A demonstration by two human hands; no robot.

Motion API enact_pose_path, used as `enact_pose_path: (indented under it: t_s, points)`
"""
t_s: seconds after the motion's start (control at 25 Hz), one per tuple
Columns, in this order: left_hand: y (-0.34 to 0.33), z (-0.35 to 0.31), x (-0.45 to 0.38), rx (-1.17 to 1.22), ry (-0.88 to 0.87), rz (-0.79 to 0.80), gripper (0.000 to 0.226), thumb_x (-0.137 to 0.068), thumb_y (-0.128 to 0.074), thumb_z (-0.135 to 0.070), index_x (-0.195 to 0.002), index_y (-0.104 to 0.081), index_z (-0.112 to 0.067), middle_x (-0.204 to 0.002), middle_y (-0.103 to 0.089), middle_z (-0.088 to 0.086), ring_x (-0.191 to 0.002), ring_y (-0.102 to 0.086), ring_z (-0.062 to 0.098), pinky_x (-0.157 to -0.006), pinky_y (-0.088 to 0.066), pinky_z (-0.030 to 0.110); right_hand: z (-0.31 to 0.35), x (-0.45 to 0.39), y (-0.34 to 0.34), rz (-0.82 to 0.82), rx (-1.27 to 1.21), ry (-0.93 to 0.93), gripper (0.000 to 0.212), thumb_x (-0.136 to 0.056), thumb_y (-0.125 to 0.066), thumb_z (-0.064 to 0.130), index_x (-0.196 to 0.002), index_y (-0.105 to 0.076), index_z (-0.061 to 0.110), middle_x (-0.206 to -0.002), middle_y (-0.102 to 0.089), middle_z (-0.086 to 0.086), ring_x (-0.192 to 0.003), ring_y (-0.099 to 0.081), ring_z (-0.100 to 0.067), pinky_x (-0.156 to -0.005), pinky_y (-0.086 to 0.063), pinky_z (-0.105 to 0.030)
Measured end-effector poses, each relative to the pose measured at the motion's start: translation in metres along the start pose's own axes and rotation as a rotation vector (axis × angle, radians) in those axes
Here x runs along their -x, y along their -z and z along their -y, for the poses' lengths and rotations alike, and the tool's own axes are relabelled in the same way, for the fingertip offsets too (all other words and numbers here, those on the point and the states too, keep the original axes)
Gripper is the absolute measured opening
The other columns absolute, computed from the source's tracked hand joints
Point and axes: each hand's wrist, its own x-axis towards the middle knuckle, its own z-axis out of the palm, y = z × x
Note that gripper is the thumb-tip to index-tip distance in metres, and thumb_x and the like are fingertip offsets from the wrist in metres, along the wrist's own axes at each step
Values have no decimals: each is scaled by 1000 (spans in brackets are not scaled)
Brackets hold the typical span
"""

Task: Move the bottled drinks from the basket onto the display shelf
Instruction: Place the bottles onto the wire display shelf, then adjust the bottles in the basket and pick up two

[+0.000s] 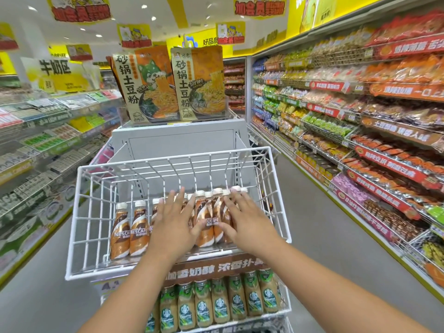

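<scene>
Several brown-and-white Nescafé coffee bottles stand in a row inside a white wire basket (144,162) on the end display in front of me. Two of the bottles (131,228) stand apart at the left. My left hand (173,222) lies with straight, spread fingers on the middle bottles. My right hand (242,219) rests the same way on the right ones. A tilted cluster of bottles (206,219) shows between the two hands. Neither hand is curled round a bottle.
Below the basket, a lower tier holds a row of green-labelled Starbucks bottles (221,306). Two large noodle packs (173,85) stand on top of the grey display unit. Snack shelves (360,116) line the right aisle, and more shelves (36,140) the left.
</scene>
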Motion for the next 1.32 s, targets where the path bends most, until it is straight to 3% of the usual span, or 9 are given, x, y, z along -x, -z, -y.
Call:
enact_pose_path:
  t_s: [0.2,0.44,0.72,1.08,1.32]
  points:
    - [6,-51,33,-9,-8,9,76,-95,-21,-73,-161,-8,-37,-170,4,-2,-156,11,21,-126,1,48,-30,51,-1,-20,-43,-27,76,-101,-33,63,-164,-8,28,-172,8,2,-158,12,-21,-128,-9,-48]
    - [9,-108,56,38,-139,37,76,-97,-21,-72,-161,-6,-35,-170,8,-2,-156,14,21,-126,1,48,-57,116,22,-64,-23,-140,76,-102,-32,63,-164,-6,26,-172,5,-2,-158,9,-24,-128,-6,-46]
    - [15,-174,72,208,-393,68,76,-97,-28,-70,-162,-13,-33,-171,2,1,-157,9,22,-127,1,48,-73,220,62,-112,75,-455,76,-103,-31,63,-164,-2,29,-172,8,1,-158,12,-22,-129,-2,-42]
    - [31,-292,165,386,-770,145,90,-82,-4,-76,-162,-11,-33,-171,5,0,-156,10,22,-126,1,47,-58,411,93,-94,214,-870,76,-103,-31,61,-164,-3,26,-172,8,-1,-158,9,-23,-127,-1,-40]
    - [46,-391,240,428,-991,154,87,-86,-9,-74,-161,-17,-31,-171,-3,2,-157,3,25,-127,0,47,-67,549,116,-186,288,-1071,77,-102,-37,61,-164,-11,22,-172,-6,-7,-158,-3,-27,-127,-9,-41]
